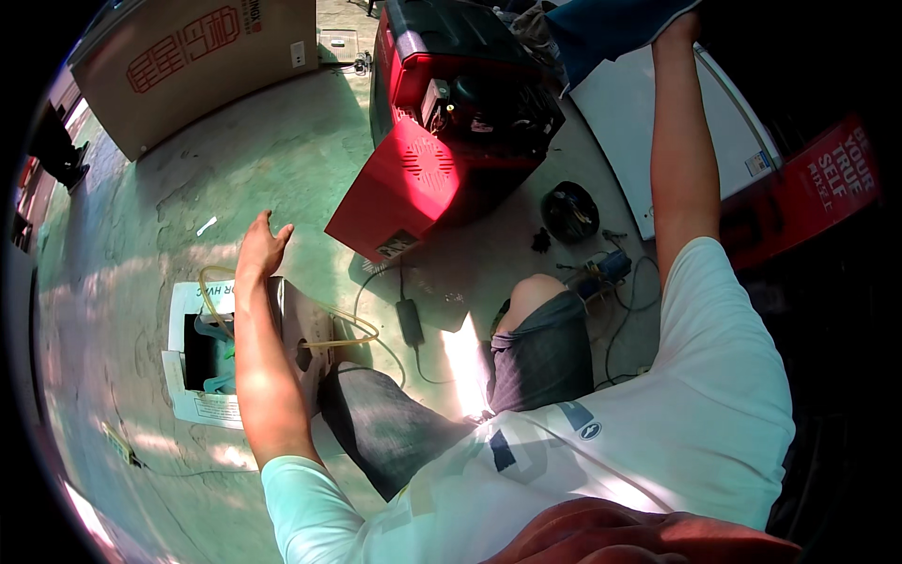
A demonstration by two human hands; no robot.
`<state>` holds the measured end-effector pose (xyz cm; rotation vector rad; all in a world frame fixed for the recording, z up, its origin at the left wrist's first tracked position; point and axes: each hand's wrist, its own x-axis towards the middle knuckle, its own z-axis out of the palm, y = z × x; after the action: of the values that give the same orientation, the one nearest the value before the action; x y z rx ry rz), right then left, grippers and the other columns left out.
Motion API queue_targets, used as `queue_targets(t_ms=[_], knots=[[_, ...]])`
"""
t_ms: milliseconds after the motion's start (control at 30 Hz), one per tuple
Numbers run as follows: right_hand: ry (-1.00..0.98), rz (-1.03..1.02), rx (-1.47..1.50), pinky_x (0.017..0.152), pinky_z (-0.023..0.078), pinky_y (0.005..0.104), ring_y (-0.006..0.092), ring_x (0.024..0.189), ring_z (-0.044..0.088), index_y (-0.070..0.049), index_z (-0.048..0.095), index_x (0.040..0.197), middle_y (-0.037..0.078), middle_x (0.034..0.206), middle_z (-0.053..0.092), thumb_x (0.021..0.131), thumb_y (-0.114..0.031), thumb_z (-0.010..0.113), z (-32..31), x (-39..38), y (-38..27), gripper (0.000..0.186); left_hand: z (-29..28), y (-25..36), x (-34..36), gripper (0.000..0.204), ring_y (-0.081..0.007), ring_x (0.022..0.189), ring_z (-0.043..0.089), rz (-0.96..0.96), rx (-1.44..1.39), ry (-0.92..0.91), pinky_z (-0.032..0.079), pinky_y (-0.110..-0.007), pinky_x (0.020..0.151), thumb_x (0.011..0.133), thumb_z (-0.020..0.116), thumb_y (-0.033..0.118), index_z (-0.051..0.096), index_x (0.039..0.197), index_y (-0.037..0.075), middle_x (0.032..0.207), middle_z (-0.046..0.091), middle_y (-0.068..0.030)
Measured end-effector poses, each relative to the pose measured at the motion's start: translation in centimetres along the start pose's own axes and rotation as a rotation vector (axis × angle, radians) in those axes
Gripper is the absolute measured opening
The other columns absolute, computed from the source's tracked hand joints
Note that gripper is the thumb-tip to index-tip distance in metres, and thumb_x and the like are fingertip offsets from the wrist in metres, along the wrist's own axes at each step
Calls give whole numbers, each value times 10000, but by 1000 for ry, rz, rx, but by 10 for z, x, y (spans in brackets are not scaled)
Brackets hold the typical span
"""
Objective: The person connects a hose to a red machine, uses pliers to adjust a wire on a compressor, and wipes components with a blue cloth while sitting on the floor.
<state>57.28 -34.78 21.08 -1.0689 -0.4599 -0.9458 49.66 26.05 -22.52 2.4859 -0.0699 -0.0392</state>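
My left hand (265, 246) is held out over the floor with thumb and fingers apart, and nothing is in it. Below it, my forearm passes over an opened white cardboard box (202, 406) with a yellow hose (352, 340) and pale teal items. My right arm reaches up to the top right, where the right hand (680, 26) meets a dark blue cloth (606, 42); its fingers are hidden. Between my hands stands a red and black appliance (399, 80) with its inside exposed, showing a dark rounded part and wiring. A red vented panel (404, 193) slants out from its lower side.
A black bowl (570, 212) of small parts sits right of the appliance, near a blue cylindrical device (601, 273) with cables. A black power adapter (410, 322) lies before my knees. White and red panels flank the right; a large carton (207, 70) stands far left.
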Motion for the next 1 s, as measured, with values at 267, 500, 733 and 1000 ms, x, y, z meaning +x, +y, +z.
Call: queue_targets(t_ms=[267,500,733,1000], knots=[[69,34,80,776,585,381,230,843,683,-111,695,1040,68,921,703,1019,-364,524,43,-103,-31,306,0,3,-1,518,-365,1101,658,154,-90,122,518,-426,936,947,670,302,535,1363,26,1198,675,-228],[187,209,-103,855,616,451,303,1017,685,-33,532,1350,187,1229,651,1046,-335,415,40,-261,-73,444,-7,27,-5,404,-295,990,701,330,-233,234,537,-372,864,963,660,259,601,1290,31,1075,722,-178],[147,907,227,835,612,399,263,974,700,-7,603,1294,169,1184,685,1035,-421,466,-12,-367,-83,508,-23,77,-22,399,-219,1028,687,357,-490,137,530,-332,895,974,668,240,615,1289,1,1111,725,-155],[-55,1285,333,882,577,323,180,979,694,16,628,1247,123,1146,700,1036,-267,516,8,-455,-92,370,-10,205,-119,576,-212,1221,563,564,-1015,-851,450,-346,1024,962,687,207,437,1451,33,1276,607,-147]])
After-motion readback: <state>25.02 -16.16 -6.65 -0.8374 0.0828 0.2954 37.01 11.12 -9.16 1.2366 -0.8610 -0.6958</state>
